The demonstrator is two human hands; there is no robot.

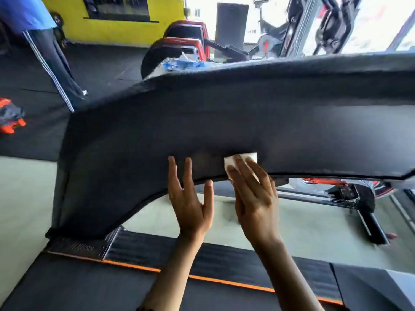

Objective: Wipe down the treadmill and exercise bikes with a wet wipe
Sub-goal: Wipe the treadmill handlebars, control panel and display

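– Right hand (253,196): fingers straight and together, pressing a folded white wet wipe (243,160) flat on the dark matte curved treadmill console panel (202,120), close to its lower edge. No curl round the wipe.
– Left hand?
– Left hand (190,198) holds nothing. Fingers straight, slightly spread, lying over the same lower edge just beside the right (actual contact: cannot tell). Thumb sits below the edge.
– Wipe position on the panel?
– Bottom middle, half under the right fingertips, top corners showing.
– Rest of the treadmill?
– Black deck with an orange stripe (224,282), below both forearms.
– Bikes?
– Red-and-black exercise bike (350,194) under the panel's right side. Pale bike (267,39) far back by the bright window, blurred.
– Anything else?
– Blue-and-white wipe packet (184,62) beyond the panel's top edge. Person in a blue top and striped dark trousers (51,63) stands at left. Orange-and-grey object (10,118) lies on the dark floor (101,63).
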